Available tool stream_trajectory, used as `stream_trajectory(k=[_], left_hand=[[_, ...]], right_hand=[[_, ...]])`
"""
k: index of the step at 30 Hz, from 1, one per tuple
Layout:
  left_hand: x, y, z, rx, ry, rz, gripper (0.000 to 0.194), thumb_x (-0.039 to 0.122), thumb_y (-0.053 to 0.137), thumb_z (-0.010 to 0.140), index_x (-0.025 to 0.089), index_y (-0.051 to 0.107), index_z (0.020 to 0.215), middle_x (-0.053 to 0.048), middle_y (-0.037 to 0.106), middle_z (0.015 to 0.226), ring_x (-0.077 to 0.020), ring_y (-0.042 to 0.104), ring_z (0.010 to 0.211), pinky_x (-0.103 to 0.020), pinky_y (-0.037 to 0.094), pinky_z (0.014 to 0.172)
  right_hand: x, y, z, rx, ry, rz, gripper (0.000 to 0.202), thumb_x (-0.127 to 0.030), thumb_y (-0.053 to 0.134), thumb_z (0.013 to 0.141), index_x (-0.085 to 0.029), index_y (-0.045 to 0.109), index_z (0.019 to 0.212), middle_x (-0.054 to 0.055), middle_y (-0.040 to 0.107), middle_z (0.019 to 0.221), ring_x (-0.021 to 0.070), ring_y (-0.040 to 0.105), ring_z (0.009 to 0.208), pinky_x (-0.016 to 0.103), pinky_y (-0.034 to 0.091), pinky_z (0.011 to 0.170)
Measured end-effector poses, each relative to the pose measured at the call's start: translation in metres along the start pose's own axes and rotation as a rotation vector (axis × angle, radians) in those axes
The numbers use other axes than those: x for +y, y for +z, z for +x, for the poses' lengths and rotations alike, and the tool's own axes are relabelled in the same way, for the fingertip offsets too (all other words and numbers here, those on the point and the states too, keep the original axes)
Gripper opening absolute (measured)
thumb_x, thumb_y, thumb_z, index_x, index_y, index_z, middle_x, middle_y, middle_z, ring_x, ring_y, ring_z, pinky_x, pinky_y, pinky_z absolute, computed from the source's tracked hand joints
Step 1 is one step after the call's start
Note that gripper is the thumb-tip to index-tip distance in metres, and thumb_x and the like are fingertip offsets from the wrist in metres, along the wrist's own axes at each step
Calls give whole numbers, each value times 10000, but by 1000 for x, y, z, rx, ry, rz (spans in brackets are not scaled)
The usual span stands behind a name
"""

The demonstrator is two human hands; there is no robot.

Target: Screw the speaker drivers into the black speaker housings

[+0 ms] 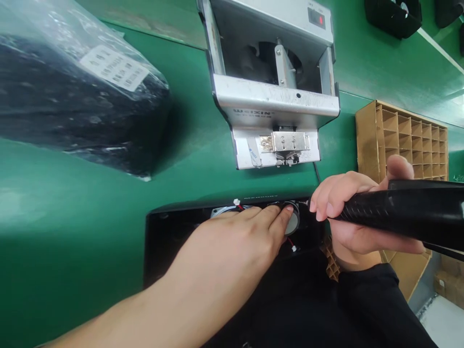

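A black housing (159, 241) lies at the near edge of the green table. Inside it is a round grey part (293, 223), with a red wire and white connector (294, 248) below it. My left hand (246, 232) reaches into the housing, its fingers together and the fingertips on the round part. Another white connector (237, 202) sticks out behind that hand. My right hand (348, 208) is wrapped round a black power screwdriver (406, 208), held almost level. Its tip points left to the housing's right part, beside the round part; the exact contact point is too small to tell.
A silver machine (277, 99) with a red-lit switch stands behind the housing. At the left lies a plastic bag (119, 116) of dark items. A cardboard divider box (369, 140) is at the right, and black bins (395, 17) are at the far right.
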State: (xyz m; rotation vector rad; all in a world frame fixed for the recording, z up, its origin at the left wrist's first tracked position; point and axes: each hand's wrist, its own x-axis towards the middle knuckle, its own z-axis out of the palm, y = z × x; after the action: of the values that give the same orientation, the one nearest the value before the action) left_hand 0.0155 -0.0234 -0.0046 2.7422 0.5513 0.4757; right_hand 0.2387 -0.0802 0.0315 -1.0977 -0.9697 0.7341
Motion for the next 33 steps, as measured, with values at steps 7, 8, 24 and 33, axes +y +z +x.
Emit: stream_trajectory(k=[7, 8, 24, 33], left_hand=[[0, 2, 0, 2, -17, -47, 368, 93, 569, 1198, 125, 878, 1396, -75, 922, 1047, -264, 856, 796, -402, 594, 634], [0, 3, -1, -3, -24, -53, 369, 99, 572, 1200, 134, 878, 1403, -77, 925, 1055, -266, 856, 804, -398, 594, 642], [2, 3, 2, -73, -48, 9, 437, 21, 621, 1086, 172, 912, 1375, -66, 966, 1120, -290, 911, 842, -401, 668, 639], [-1, 10, 0, -20, -35, -9, 365, 65, 664, 1101, 148, 898, 1369, -92, 960, 1121, -296, 895, 819, -407, 644, 631]], right_hand=[[15, 8, 10, 113, -151, 22, 681, -941, 842, 991, -471, 862, 1483, -76, 793, 706, 196, 631, 425, 347, 656, 455], [15, 8, 10, 106, -152, 31, 680, -937, 836, 1000, -467, 862, 1491, -73, 795, 710, 195, 634, 429, 347, 658, 458], [25, 3, 7, -18, -315, 147, 792, -922, 514, 1189, -339, 804, 1638, -43, 788, 764, 161, 689, 487, 305, 650, 477], [18, 0, 3, -52, -278, 69, 627, -779, 726, 1181, -362, 813, 1641, -34, 818, 773, 188, 730, 529, 338, 693, 532]])
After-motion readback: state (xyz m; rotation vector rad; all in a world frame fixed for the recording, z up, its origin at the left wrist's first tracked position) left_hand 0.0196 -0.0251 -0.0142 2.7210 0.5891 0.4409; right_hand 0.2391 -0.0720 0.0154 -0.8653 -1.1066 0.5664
